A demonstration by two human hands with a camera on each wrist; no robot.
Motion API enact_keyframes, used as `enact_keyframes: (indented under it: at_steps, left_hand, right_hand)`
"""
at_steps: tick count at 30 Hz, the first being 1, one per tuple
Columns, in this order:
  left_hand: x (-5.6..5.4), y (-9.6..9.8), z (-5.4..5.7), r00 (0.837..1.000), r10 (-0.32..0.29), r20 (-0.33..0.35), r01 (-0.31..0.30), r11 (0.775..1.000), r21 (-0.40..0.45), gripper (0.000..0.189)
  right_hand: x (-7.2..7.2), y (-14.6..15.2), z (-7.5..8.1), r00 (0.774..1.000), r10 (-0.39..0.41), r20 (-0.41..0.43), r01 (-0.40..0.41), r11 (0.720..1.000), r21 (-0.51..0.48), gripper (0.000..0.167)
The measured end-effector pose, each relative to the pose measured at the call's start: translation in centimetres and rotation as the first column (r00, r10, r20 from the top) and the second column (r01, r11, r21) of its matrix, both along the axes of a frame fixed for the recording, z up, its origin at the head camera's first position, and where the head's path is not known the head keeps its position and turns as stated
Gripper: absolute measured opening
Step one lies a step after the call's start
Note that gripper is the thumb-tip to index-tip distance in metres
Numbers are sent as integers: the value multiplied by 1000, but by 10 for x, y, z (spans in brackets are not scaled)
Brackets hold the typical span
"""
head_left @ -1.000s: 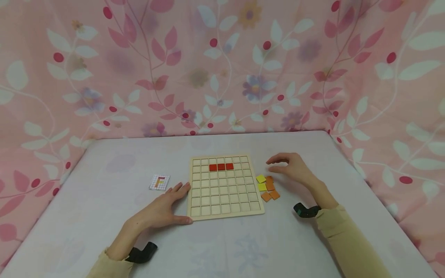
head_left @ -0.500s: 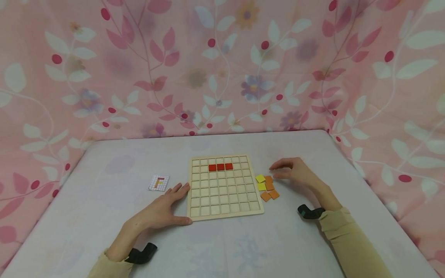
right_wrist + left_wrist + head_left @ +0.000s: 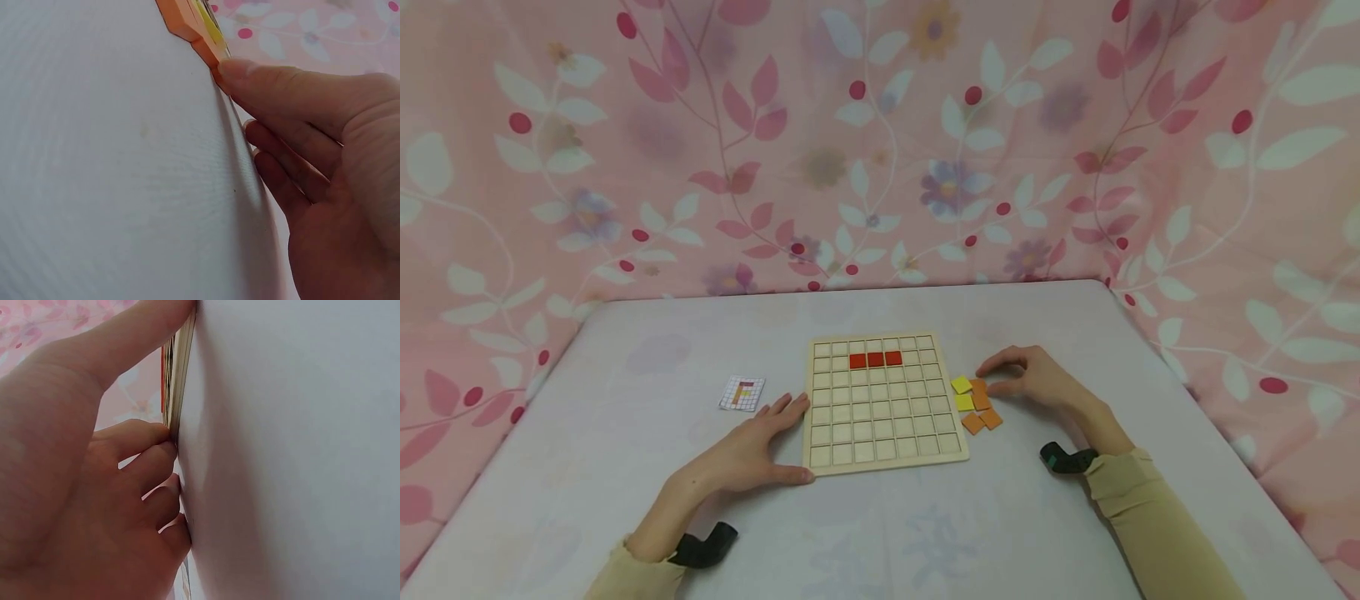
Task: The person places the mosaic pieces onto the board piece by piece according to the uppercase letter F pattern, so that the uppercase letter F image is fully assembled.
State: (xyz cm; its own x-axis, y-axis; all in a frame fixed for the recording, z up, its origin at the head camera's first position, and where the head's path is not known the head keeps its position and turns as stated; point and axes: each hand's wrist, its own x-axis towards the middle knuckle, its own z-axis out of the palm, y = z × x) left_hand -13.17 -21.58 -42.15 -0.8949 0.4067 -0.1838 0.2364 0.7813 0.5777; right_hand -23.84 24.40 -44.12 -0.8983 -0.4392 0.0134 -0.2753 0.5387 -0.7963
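A square wooden grid board (image 3: 883,429) lies mid-table, with three red tiles (image 3: 876,360) side by side in its second row from the far edge. Along its left side rests my left hand (image 3: 741,450), fingers spread and thumb at the near left corner; the left wrist view shows fingertips against the board's edge. My right hand (image 3: 1041,379) is beside the tile pile, thumb and index finger pinching the rim of the far orange tile (image 3: 979,386). In the right wrist view the thumb touches that tile's edge; the index fingertip is partly hidden.
Two yellow tiles (image 3: 962,385) and several more orange tiles (image 3: 973,423) lie close together right of the board. A small printed grid card (image 3: 742,393) with a coloured pattern lies to the left. A pink floral cloth (image 3: 880,167) hangs behind the white table (image 3: 887,542).
My right hand has come down and slightly nearer, its thumb and index finger closing in on the far orange tile. The left hand stays at the board's edge.
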Motion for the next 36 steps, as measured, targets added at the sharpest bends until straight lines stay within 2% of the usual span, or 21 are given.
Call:
enact_keyframes:
  at_steps: [9,17,26,31,36]
  left_hand:
    - [0,0,-3,1000,2,7,-2,1000,2,108]
    - [0,1,-1,1000,4,11,-4,1000,0,109]
    - [1,1,2,1000,-9,2,9,1000,-1,108]
    - [1,1,1,1000,-2,7,2,1000,-7,108]
    - [1,1,-1,1000,0,12,0,1000,-4,108]
  right_hand:
    - [-1,1,-2,1000,-14,-17,14,1000,11,26]
    - [7,-7,7,999,-37,-15,37,999,9,26]
    - [-1,-1,-9,998,-58,-35,58,998,0,27]
    - [-2,3,-10,995,-69,-74,70,997,19,25]
    - [-2,7,-7,993,-93,-67,93,996,5,22]
